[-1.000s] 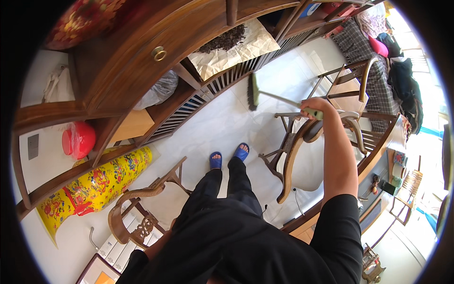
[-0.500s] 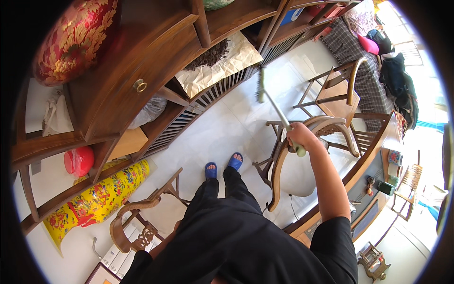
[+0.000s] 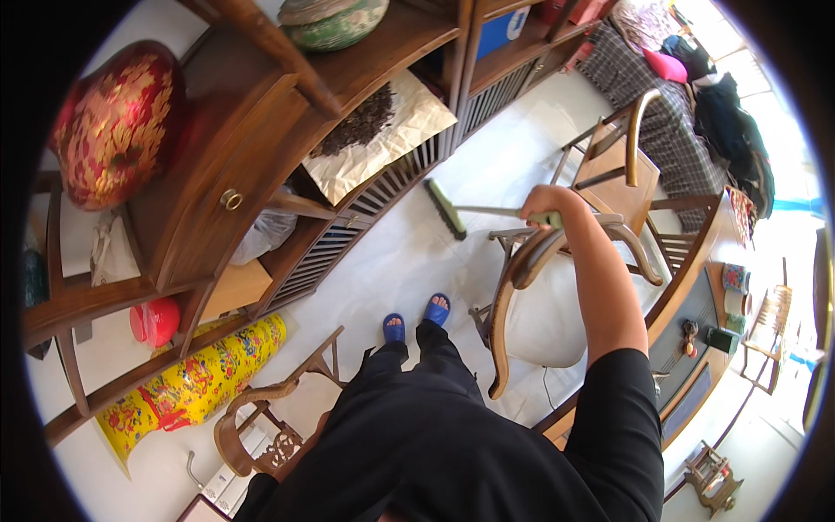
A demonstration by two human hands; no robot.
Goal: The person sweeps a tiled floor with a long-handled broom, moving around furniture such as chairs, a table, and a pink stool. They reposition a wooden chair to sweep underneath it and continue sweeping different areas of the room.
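Note:
My right hand (image 3: pixel 550 205) is closed round the green grip of a long-handled brush (image 3: pixel 487 210), arm stretched forward over an armchair. The brush's green head, with dark bristles along one side, is at the tiled floor by the slatted cabinet front. Whether the bristles touch the tiles I cannot tell. On the left side, my forearm (image 3: pixel 300 454) hangs beside my body; its hand is mostly hidden against my dark trousers, so the fingers do not show. Close by my right hand stands the wooden armchair (image 3: pixel 502 339) with a pale seat.
A wooden cabinet (image 3: pixel 228 122) runs along the left, bearing a red-gold vase (image 3: pixel 117 122) and dark dried pieces (image 3: pixel 361 122) on brown paper. A yellow floral vase (image 3: pixel 204 374) and a carved chair (image 3: pixel 239 435) are at lower left. Another chair (image 3: pixel 613 170) and a desk (image 3: pixel 687 322) stand right.
The brush head has come down and toward me and turned, from upright near the cabinet to slanting by the floor. My right hand has moved slightly up in view. The view has shifted a little.

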